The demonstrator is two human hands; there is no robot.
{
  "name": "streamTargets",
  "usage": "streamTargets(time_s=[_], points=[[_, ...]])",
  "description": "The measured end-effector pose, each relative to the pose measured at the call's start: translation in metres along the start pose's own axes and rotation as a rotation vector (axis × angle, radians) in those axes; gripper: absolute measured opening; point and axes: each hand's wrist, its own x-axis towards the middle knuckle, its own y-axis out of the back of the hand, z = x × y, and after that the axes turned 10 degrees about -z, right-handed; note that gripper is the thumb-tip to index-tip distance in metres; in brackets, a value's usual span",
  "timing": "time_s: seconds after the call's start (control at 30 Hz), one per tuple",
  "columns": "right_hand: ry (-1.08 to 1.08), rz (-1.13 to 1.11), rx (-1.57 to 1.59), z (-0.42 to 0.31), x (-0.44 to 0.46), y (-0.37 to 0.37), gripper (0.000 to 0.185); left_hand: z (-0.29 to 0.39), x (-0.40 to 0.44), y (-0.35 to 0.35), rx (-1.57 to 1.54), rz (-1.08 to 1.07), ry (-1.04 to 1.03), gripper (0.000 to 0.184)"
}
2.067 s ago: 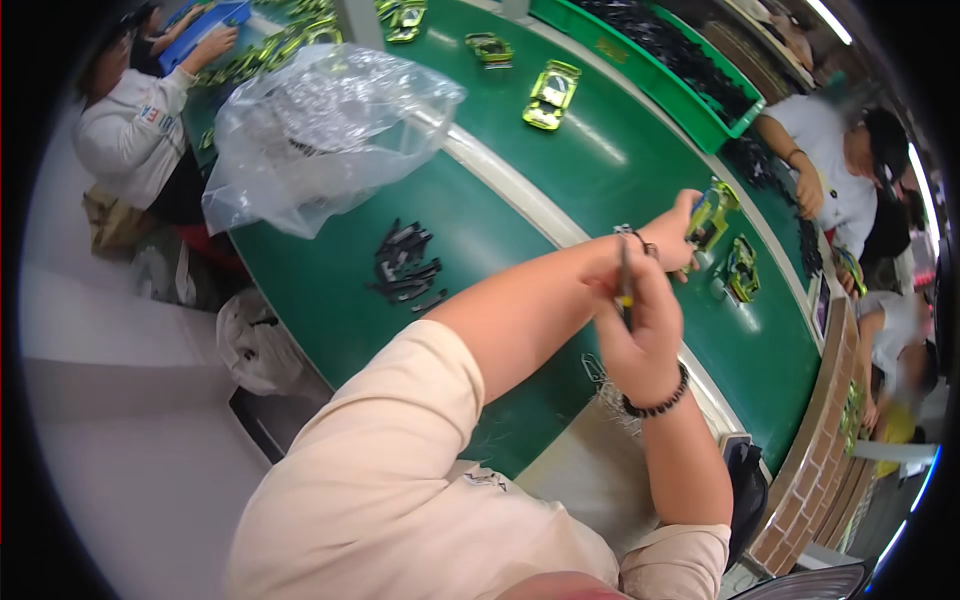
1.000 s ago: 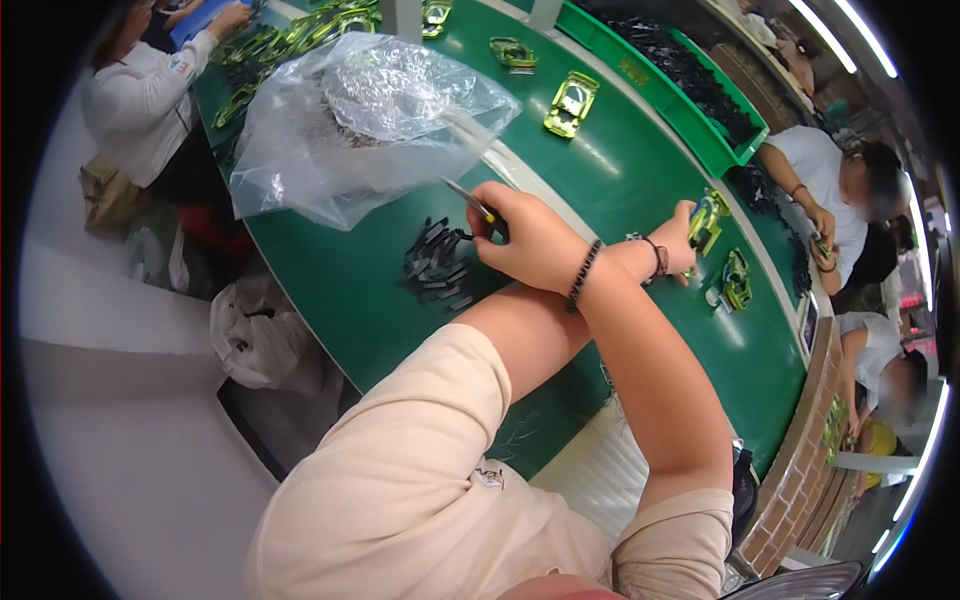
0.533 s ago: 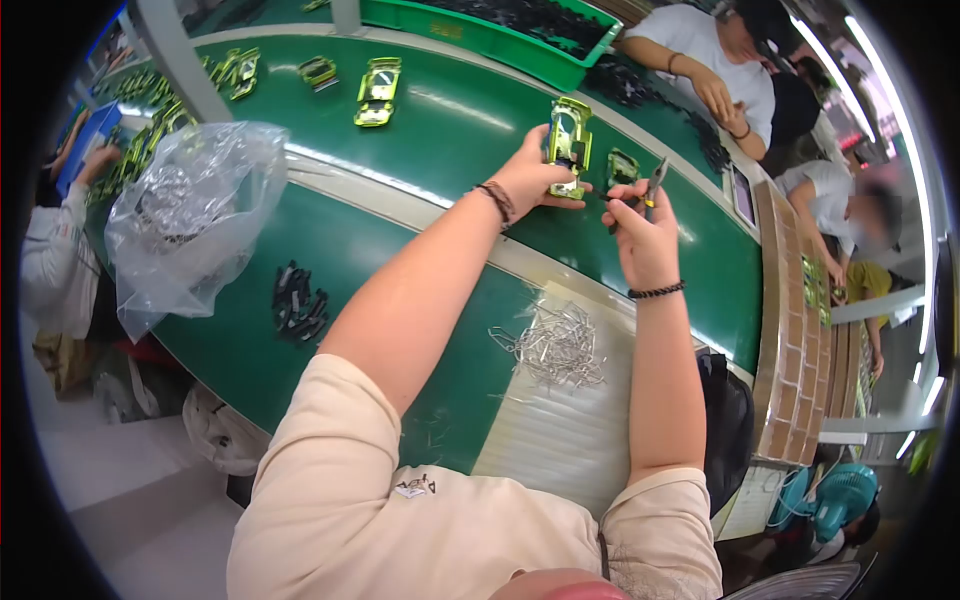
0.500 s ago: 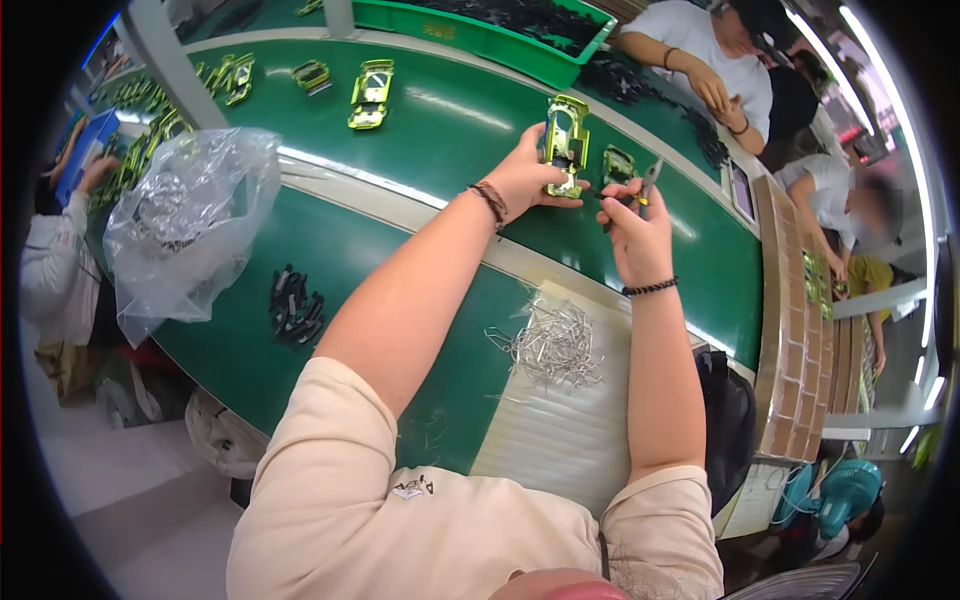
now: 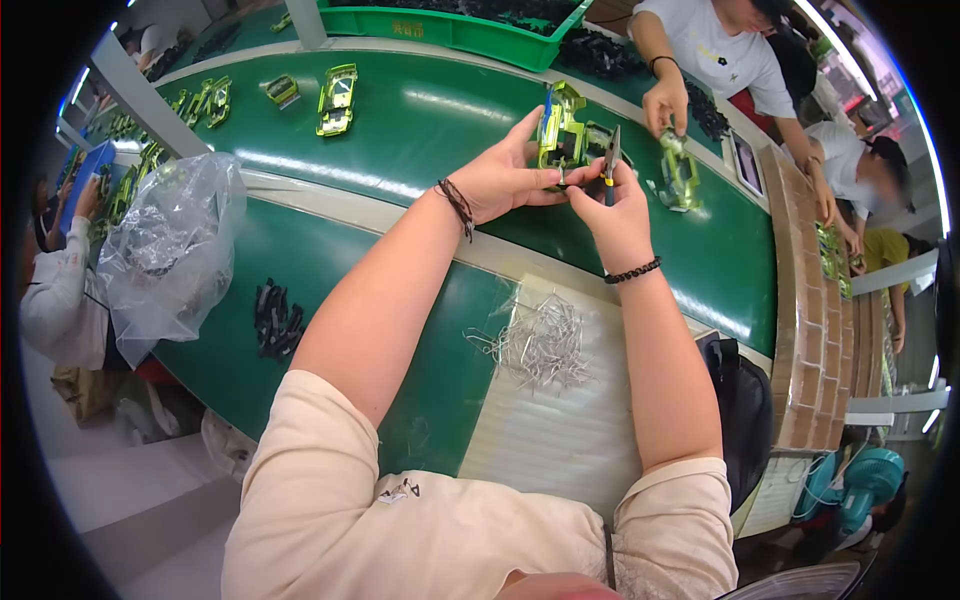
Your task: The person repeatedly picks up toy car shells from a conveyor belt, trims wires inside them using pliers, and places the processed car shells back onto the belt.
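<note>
Green table (image 5: pixel 450 115), shell (image 5: pixel 568 128) in left fingers (image 5: pixel 536 179)

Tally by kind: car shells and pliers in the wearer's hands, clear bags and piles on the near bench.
Car shell: 1
Pliers: 1
Clear bag: 1
Pile of black pieces: 1
Pile of metal wires: 1
Total: 5

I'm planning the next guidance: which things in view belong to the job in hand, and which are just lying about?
Belong, judging by use and placing:
- green car body, in left hand
- pliers, in right hand
- black pieces, likely
- bent metal wires, possibly

Apparently just lying about:
- black bag
- teal fan
</note>
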Motion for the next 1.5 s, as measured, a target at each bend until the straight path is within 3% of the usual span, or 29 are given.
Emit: streamTargets(time_s=[0.73,0.8,0.9,1.03,1.1,1.3,1.4,1.5], points=[[-0.047,0.099,0.158,0.001,0.002,0.003,0.023,0.001,0.001,0.000,-0.026,0.039,0.006,0.095],[-0.097,0.120,0.270,0.002,0.001,0.003,0.021,0.000,0.001,-0.003,-0.016,0.051,-0.009,0.096],[-0.199,0.153,0.439,-0.005,-0.001,0.000,0.018,0.000,0.003,-0.003,0.240,0.087,-0.048,0.096],[-0.404,0.162,0.572,-0.004,-0.003,0.006,0.018,-0.003,0.004,-0.005,0.338,0.078,-0.009,0.085],[-0.433,0.162,0.562,-0.001,-0.003,0.010,0.020,-0.004,0.003,-0.004,0.354,0.074,0.093,0.078],[-0.449,0.206,0.402,-0.004,-0.002,0.008,0.020,-0.019,0.003,-0.010,0.372,0.122,-0.029,0.065],[-0.444,0.168,0.348,-0.006,-0.001,0.010,0.020,-0.017,-0.003,-0.009,0.377,0.133,0.078,0.058],[-0.449,0.148,0.287,-0.009,0.000,0.010,0.021,-0.009,-0.003,-0.012,0.368,0.094,0.146,0.071]])
